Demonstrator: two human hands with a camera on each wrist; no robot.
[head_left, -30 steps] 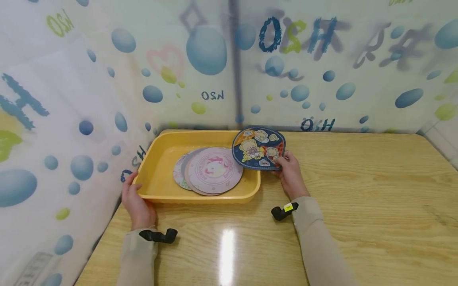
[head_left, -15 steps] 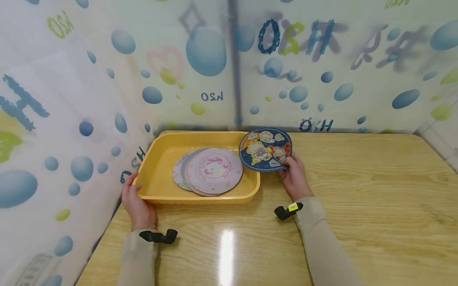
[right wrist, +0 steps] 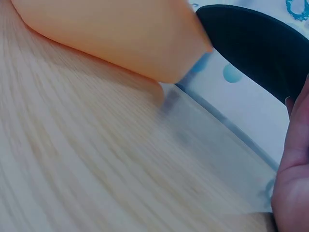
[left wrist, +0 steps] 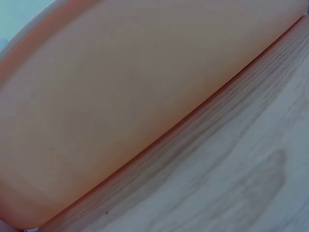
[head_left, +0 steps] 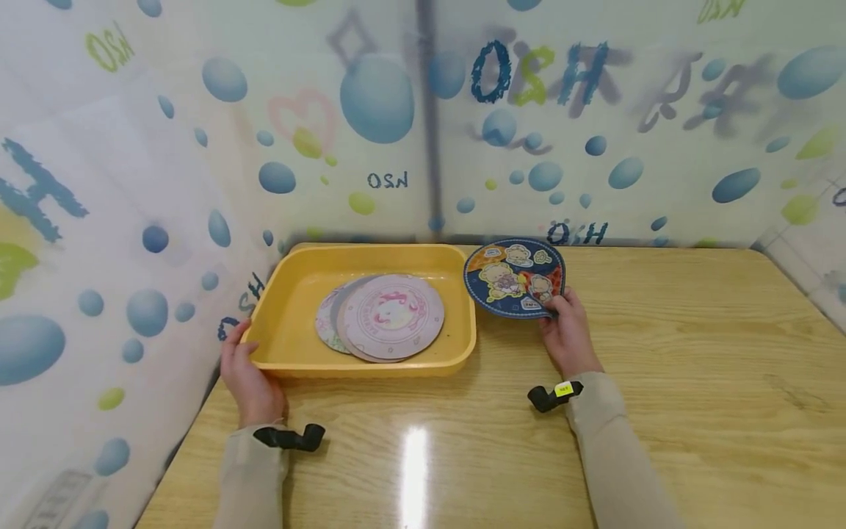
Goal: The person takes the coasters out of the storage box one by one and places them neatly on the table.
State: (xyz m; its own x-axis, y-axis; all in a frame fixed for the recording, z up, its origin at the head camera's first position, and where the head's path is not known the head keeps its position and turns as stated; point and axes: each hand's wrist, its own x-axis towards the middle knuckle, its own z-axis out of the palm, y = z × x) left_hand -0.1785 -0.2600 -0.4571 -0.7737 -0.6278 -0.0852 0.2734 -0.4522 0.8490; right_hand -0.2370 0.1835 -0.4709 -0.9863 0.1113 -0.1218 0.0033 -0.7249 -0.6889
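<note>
Loads of open room on the right half of the table (head_left: 694,353), all the way to the right edge and the near edge, so a hand can slide across there freely. The back left corner is the tight bit: the yellow tray (head_left: 291,323) sits jammed against the left curtain (head_left: 99,242) and close to the back curtain (head_left: 595,147), so no way round it on those sides. The left hand (head_left: 247,378) blocks the tray's near left corner. The right hand (head_left: 568,334) and its blue disc (head_left: 514,278) fill the gap just right of the tray. The strip along the near edge in front of the tray is open between the two sleeves.
</note>
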